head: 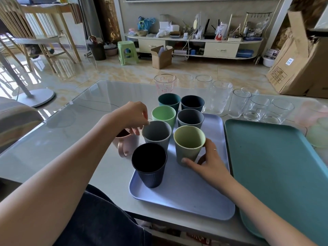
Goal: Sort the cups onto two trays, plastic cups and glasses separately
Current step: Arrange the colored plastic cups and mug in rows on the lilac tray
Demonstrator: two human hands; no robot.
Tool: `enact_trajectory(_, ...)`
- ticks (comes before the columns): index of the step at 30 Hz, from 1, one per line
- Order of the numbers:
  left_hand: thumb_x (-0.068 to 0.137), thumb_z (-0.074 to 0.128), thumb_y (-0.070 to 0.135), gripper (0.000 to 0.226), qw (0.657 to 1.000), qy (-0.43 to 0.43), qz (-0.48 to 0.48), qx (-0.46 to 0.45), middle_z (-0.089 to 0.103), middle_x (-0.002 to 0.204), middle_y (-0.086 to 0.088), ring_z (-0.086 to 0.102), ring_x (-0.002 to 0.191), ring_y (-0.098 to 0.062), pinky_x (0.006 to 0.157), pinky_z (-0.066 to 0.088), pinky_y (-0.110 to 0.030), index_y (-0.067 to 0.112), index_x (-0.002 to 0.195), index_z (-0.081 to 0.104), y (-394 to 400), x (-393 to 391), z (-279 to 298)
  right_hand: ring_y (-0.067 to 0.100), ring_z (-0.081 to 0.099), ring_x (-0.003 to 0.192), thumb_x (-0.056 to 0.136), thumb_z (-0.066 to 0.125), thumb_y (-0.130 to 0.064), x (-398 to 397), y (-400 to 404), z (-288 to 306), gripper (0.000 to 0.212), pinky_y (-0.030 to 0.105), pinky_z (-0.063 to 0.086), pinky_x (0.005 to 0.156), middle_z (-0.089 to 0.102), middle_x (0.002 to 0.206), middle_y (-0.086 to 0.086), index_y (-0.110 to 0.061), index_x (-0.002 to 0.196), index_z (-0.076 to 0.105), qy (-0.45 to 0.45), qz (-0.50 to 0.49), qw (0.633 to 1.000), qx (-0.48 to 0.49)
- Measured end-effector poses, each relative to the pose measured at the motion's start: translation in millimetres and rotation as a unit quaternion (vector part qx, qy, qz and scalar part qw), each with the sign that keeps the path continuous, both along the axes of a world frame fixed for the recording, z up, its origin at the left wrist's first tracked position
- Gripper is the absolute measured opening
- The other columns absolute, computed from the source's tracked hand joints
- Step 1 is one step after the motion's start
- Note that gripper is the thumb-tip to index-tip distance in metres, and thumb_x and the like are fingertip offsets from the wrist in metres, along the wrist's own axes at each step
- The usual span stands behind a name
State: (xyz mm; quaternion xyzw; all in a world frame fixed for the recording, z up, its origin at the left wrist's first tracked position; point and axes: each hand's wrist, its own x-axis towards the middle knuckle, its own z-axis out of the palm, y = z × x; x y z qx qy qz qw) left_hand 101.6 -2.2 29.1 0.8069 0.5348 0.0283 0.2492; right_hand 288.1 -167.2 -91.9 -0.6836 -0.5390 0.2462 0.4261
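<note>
Right hand point(211, 160) curls around the olive cup point(188, 144).

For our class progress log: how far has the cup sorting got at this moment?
Done: several plastic cups stand on the lilac tray. In hand: the right hand grips the yellow-green cup; the left hand pinches the grey cup's rim. Left: the pink mug and glasses remain on the table; the teal tray holds nothing.

Lavender tray point(186, 197); teal tray point(276, 167). Ribbed plastic cups: navy point(150, 174), grey point(156, 137), yellow-green point(188, 144), light green point(164, 115), dark grey point(190, 119), teal point(168, 102), dark blue point(192, 102). Pink mug point(125, 142). Clear glass with pink print point(165, 85); remaining glasses point(255, 109) clear, unpatterned or faceted.
</note>
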Motion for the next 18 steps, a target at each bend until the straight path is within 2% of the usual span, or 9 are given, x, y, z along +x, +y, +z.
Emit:
enact_trajectory(2,0.087,0.054,0.008,0.007,0.999,-0.025,0.024,0.01,0.068,0.073,-0.012,0.066,0.05,-0.022,0.037,0.048,-0.022,0.008,0.091,0.06,2.8,-8.2,0.8,0.005,0.054,0.086,0.062,0.06,-0.073,-1.4,-2.4,6.5,0.087,0.027,0.047,0.08,0.035,0.118,-0.029,-0.041,0.137,0.028,-0.002,0.0,1.0,0.014)
enact_trajectory(4,0.086,0.05,0.006,0.012,0.998,-0.034,0.043,0.037,0.068,0.07,-0.011,0.065,0.048,-0.019,0.037,0.049,-0.022,0.011,0.088,0.06,5.2,-18.6,1.2,0.007,0.048,0.099,0.064,0.046,-0.077,-3.3,-3.8,13.1,0.09,0.025,0.043,0.081,0.035,0.12,-0.024,-0.038,0.142,0.024,-0.014,-0.015,0.999,0.038)
enact_trajectory(7,0.085,0.05,0.006,0.012,0.994,-0.046,0.076,0.062,0.067,0.067,-0.012,0.062,0.045,-0.019,0.038,0.051,-0.023,0.01,0.088,0.061,9.2,-36.7,-0.6,0.012,0.045,0.095,0.072,0.033,-0.07,-7.0,-6.7,25.0,0.079,0.018,0.038,0.069,0.038,0.104,-0.02,-0.028,0.139,0.033,-0.04,-0.084,0.99,0.108)
enact_trajectory(9,0.084,0.054,0.008,0.01,0.993,-0.039,0.091,0.064,0.065,0.066,-0.013,0.062,0.047,-0.021,0.04,0.054,-0.026,0.008,0.089,0.062,10.8,-49.2,-3.2,0.014,0.047,0.086,0.077,0.032,-0.063,-10.2,-5.2,34.0,0.066,0.023,0.037,0.064,0.038,0.095,-0.019,-0.023,0.128,0.043,-0.058,-0.111,0.98,0.155)
enact_trajectory(10,0.084,0.056,0.01,0.009,0.993,-0.033,0.094,0.061,0.064,0.066,-0.012,0.062,0.049,-0.022,0.041,0.054,-0.026,0.007,0.09,0.062,11.0,-54.9,-4.7,0.008,0.047,0.082,0.079,0.033,-0.06,-12.3,-2.7,37.8,0.06,0.025,0.036,0.064,0.038,0.093,-0.017,-0.021,0.123,0.046,-0.063,-0.108,0.978,0.166)
enact_trajectory(11,0.084,0.057,0.012,0.01,0.993,-0.027,0.095,0.056,0.063,0.067,-0.011,0.063,0.052,-0.023,0.04,0.053,-0.026,0.007,0.091,0.062,10.6,-59.5,-6.0,0.002,0.046,0.077,0.081,0.034,-0.058,-15.0,0.6,41.7,0.055,0.025,0.036,0.065,0.04,0.091,-0.013,-0.02,0.118,0.049,-0.066,-0.099,0.978,0.172)
enact_trajectory(14,0.084,0.06,0.02,0.016,0.995,-0.006,0.09,0.044,0.058,0.076,-0.005,0.061,0.064,-0.021,0.04,0.051,-0.025,0.009,0.096,0.06,9.1,-68.9,-10.1,0.0,0.046,0.061,0.088,0.041,-0.049,-25.4,12.9,51.6,0.038,0.024,0.037,0.06,0.045,0.091,-0.005,-0.02,0.107,0.055,-0.101,-0.074,0.977,0.171)
enact_trajectory(16,0.084,0.061,0.025,0.023,0.995,0.005,0.082,0.052,0.052,0.088,-0.003,0.057,0.072,-0.021,0.041,0.05,-0.026,0.012,0.103,0.056,8.6,-73.0,-11.6,-0.006,0.046,0.066,0.092,0.048,-0.037,-32.4,21.3,57.3,0.02,0.025,0.036,0.062,0.046,0.092,-0.007,-0.021,0.101,0.057,-0.146,-0.081,0.973,0.163)
enact_trajectory(18,0.083,0.063,0.027,0.035,0.994,0.012,0.085,0.062,0.047,0.104,-0.009,0.056,0.078,-0.024,0.043,0.049,-0.027,0.014,0.112,0.05,9.9,-76.5,-12.7,-0.007,0.047,0.072,0.092,0.053,-0.026,-37.7,28.7,62.6,0.009,0.026,0.036,0.062,0.05,0.092,-0.007,-0.02,0.096,0.057,-0.175,-0.105,0.968,0.149)
